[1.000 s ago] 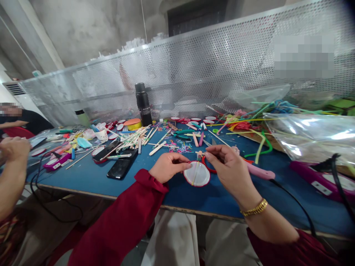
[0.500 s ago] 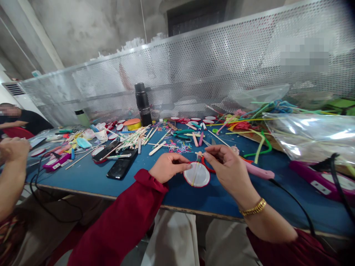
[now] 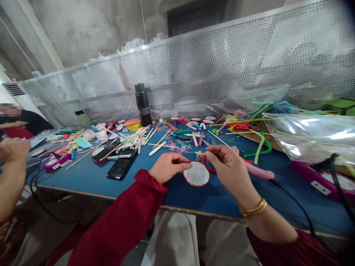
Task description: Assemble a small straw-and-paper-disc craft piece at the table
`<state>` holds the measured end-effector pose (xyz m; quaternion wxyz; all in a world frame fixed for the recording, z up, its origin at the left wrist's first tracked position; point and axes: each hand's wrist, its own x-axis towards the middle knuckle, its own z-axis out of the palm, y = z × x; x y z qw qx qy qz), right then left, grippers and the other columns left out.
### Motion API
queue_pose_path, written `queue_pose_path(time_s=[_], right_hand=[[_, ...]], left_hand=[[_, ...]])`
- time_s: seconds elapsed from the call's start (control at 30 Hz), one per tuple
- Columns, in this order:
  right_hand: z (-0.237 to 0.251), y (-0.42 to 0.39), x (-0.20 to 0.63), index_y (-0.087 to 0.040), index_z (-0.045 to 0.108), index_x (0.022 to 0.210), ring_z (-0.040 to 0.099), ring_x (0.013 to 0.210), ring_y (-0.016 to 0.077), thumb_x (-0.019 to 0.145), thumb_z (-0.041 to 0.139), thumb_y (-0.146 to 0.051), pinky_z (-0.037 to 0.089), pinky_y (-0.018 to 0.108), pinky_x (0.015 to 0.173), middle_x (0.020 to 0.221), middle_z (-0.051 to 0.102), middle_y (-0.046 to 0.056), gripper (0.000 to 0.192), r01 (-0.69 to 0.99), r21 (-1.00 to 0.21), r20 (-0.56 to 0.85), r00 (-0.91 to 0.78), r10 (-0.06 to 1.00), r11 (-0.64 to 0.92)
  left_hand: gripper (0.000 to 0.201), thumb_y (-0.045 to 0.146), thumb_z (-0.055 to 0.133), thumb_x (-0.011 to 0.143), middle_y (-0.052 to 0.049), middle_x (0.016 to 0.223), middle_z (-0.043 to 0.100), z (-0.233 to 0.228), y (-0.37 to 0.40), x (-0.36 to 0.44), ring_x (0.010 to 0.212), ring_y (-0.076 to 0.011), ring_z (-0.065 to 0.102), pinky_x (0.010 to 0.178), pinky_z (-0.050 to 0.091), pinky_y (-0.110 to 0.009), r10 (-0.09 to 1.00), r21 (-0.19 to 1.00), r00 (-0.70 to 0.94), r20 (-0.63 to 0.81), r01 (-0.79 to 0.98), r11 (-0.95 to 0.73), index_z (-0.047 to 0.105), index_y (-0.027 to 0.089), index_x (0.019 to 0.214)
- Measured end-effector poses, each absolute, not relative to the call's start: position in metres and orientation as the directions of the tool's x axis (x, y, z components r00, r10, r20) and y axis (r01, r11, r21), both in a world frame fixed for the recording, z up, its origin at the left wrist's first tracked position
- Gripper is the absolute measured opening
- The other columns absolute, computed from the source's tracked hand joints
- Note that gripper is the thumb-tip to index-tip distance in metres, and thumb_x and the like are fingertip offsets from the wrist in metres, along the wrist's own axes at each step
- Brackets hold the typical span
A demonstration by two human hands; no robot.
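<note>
**Two hands working on a small red-rimmed disc at a cluttered craft table**

Much of what is happening here is hard to make out. The left hand [image 3: 168, 167], in a dark red sleeve, is curling its fingers inward, with thumb and forefinger pinching the left edge of a round white plastic disc with a red rim [image 3: 196, 174]. The disc is lying near the front edge of the blue tabletop [image 3: 83, 177], just right of the hand. A thin pale wooden stick [image 3: 195, 170] is lying across the disc; its far end, with some coloured bits on it, is too small to identify. The right hand [image 3: 227, 167], wearing a gold bracelet [image 3: 254, 208], is pinching its fingertips together just above the disc's far right edge; what it is gripping is too fine to tell, and the hand is covering part of a red ring [image 3: 206, 166] behind it.

A clear plastic bag [image 3: 310, 135] at the far right is holding coloured flexible sticks, blurred by glare. A pink glue gun [image 3: 259, 171] is lying right of the hands, its black cord running off the table. Further left, loose wooden sticks [image 3: 135, 138], two black phones [image 3: 119, 168] and a black flask [image 3: 143, 104] are sitting on the table. Another person's hand [image 3: 13, 147] is being cut off at the left edge.
</note>
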<state>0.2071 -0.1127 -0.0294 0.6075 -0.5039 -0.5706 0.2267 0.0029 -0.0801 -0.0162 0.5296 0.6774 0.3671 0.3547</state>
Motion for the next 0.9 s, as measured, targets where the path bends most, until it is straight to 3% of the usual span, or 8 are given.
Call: queue_pose_path(time_s=[0.9], right_hand=[[-0.0347,-0.1101,0.2099,-0.021,0.068,0.100,0.067,0.077,0.0206,0.089,0.066,-0.055,0.055,0.035,0.071,0.085,0.072,0.007,0.037,0.294,-0.876,0.456,0.239,0.857,0.384]], left_hand=[[0.052,0.056,0.087,0.066,0.000,0.062,0.061,-0.0132,-0.0819,0.0030,0.059,-0.0104,0.051,0.054,0.037,-0.024,0.876,0.982,0.475,0.088,0.107,-0.157,0.078,0.010,0.090]])
